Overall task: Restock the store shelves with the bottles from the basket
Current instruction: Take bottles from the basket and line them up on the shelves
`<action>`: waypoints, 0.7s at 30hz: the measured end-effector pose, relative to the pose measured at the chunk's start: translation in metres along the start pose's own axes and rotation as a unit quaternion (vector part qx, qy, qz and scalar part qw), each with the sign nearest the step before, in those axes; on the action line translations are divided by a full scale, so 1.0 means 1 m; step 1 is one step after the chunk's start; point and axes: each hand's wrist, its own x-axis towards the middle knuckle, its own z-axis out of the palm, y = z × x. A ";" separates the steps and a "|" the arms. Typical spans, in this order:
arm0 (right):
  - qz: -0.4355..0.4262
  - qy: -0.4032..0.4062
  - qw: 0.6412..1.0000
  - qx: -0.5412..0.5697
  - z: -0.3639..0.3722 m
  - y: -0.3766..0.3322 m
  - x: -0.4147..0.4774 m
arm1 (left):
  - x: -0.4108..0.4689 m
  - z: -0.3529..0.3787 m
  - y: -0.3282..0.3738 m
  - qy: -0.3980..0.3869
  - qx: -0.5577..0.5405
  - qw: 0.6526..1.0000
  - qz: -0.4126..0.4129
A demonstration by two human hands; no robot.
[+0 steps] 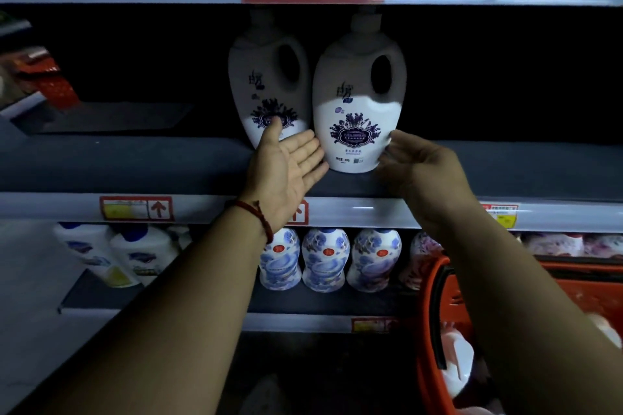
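You've got smooth, slightly shiny white plastic on the front bottle (pixel 357 118), and the shelf deck (pixel 151 165) under it looks matt. The basket (pixel 429 296) is red plastic, and your bracelet (pixel 259 217) is red cord.

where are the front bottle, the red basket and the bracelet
front bottle (pixel 354 135), head view, on its purple label
red basket (pixel 424 313), head view, on its left rim
bracelet (pixel 256 212), head view, on its red cord

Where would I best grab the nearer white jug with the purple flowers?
Likely the loop handle at the upper right of the nearer jug, reaching in from the right: it stands upright, that side is free, while a second jug crowds its left.
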 end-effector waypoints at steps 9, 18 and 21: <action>0.006 0.023 1.000 -0.020 0.009 0.007 0.006 | 0.018 0.008 -0.002 0.018 -0.014 1.000 0.012; 0.047 -0.026 0.998 -0.024 0.006 0.004 0.009 | 0.025 0.003 -0.002 0.003 -0.031 0.999 0.015; 0.048 -0.039 0.996 -0.068 0.005 0.000 0.008 | 0.025 0.003 -0.002 -0.005 -0.028 1.000 0.011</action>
